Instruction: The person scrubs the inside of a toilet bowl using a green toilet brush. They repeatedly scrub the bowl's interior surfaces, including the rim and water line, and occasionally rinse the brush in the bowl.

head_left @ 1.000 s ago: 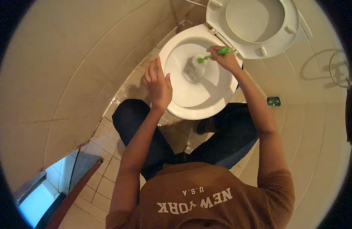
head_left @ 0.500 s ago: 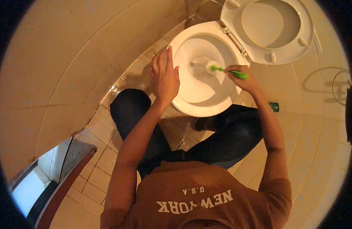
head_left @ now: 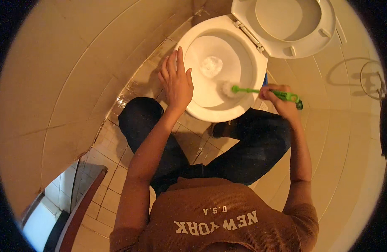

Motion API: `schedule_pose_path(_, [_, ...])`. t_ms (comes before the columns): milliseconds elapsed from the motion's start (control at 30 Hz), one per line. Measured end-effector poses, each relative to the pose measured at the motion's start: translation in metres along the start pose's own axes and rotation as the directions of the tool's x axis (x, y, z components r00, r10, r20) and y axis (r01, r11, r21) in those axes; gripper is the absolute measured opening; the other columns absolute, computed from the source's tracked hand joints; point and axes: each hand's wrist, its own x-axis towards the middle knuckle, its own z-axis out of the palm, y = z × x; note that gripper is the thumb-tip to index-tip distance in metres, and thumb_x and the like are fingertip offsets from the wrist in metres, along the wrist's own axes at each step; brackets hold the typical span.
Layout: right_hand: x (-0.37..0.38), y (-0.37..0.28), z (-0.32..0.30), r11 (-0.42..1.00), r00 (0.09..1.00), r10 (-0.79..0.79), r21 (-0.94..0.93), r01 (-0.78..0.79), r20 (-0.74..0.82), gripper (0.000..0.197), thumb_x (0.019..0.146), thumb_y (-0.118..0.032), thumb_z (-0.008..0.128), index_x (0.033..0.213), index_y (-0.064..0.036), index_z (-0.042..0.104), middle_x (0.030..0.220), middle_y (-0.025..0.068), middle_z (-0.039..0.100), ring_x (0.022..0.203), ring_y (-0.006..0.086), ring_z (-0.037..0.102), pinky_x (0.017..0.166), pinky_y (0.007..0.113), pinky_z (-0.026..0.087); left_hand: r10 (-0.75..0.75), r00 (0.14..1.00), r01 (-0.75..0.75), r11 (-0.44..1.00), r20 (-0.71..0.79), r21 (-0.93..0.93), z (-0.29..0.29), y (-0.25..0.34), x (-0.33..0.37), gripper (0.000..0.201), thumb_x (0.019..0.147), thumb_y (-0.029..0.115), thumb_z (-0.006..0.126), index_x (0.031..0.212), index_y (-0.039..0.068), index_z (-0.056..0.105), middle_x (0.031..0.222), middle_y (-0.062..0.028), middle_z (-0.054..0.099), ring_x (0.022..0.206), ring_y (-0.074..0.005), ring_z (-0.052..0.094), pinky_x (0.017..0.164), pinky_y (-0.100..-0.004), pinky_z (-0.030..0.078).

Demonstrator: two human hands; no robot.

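A white toilet bowl [head_left: 201, 31] stands in front of me, with bubbly water at its bottom. My right hand [head_left: 281, 100] is closed round the green handle of a toilet brush [head_left: 248, 90], just past the bowl's right rim. The brush's white bristle head lies against the inner wall, nearer to me than the water. On the left rim rests my left hand [head_left: 177, 86], its fingers stretched out and holding nothing. The raised toilet seat and lid [head_left: 323, 33] lean back at the far right, joined to the bowl by hinges.
A tiled wall [head_left: 76, 54] runs close along the left, its foot meeting a wet tiled floor [head_left: 113, 157]. An open doorway with a reddish-brown door edge [head_left: 86, 201] is at the lower left. A wire ring [head_left: 371, 80] hangs on the right wall.
My right hand has drawn the brush toward me and to the right, lifting its head out of the water onto the near inner wall. My left hand stays on the rim.
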Motion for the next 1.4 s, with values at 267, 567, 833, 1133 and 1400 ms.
schedule_pose_path(267, [-0.022,-0.031,0.009,0.918,0.984,-0.004,0.391,-0.067,0.178,0.016,0.088,-0.007,0.058,0.087,0.0062,0.066,0.083,0.0118,0.069,0.081,0.0202,0.069,0.076,0.029,0.057,-0.035,0.999,0.035,0.999,-0.015,-0.014,0.001,-0.006,0.000,0.069,0.090,0.016,0.060,0.150,0.015,0.025,0.141,-0.0161,0.039,0.129,-0.0382,0.036,0.106,-0.0535,0.027])
schedule_pose_path(567, [-0.028,0.016,0.017,0.863,0.997,-0.049,0.500,0.068,-0.052,0.017,0.091,-0.011,0.058,0.092,0.0040,0.065,0.085,0.0095,0.068,0.078,0.0186,0.069,0.074,0.029,0.057,0.019,0.996,-0.022,0.999,-0.082,-0.033,0.011,0.000,0.002,0.066,0.088,0.011,0.059,0.147,0.010,0.030,0.140,-0.0142,0.040,0.128,-0.0368,0.036,0.104,-0.0529,0.028])
schedule_pose_path(833, [-0.023,0.010,0.040,0.930,0.890,-0.274,0.337,0.148,0.364,0.021,0.091,-0.007,0.056,0.110,0.0005,0.059,0.091,0.0084,0.067,0.083,0.0167,0.066,0.078,0.031,0.055,0.028,0.994,-0.025,0.999,-0.106,0.027,0.010,-0.001,-0.003,0.062,0.090,0.015,0.056,0.147,0.009,0.032,0.139,-0.0165,0.041,0.127,-0.0380,0.037,0.103,-0.0535,0.029])
schedule_pose_path(1133, [0.038,0.033,-0.018,0.919,0.830,0.164,-0.387,0.067,0.533,0.042,0.088,-0.013,0.056,0.126,-0.0009,0.045,0.088,0.0172,0.067,0.067,0.0263,0.068,0.060,0.039,0.055,0.056,0.994,-0.047,0.994,-0.094,0.098,0.010,0.005,-0.010,0.061,0.093,0.016,0.052,0.149,0.015,0.028,0.142,-0.0201,0.037,0.130,-0.0411,0.034,0.106,-0.0566,0.025])
schedule_pose_path(1400, [0.126,0.119,0.137,0.479,0.887,-0.420,-0.784,0.396,0.191,0.018,0.079,-0.013,0.057,0.073,-0.0062,0.072,0.074,0.0150,0.070,0.071,0.0272,0.069,0.058,0.041,0.053,-0.016,0.997,0.027,0.989,-0.077,0.146,0.017,0.016,-0.006,0.060,0.097,0.014,0.046,0.151,0.016,0.022,0.143,-0.0187,0.037,0.132,-0.0378,0.032,0.108,-0.0541,0.022])
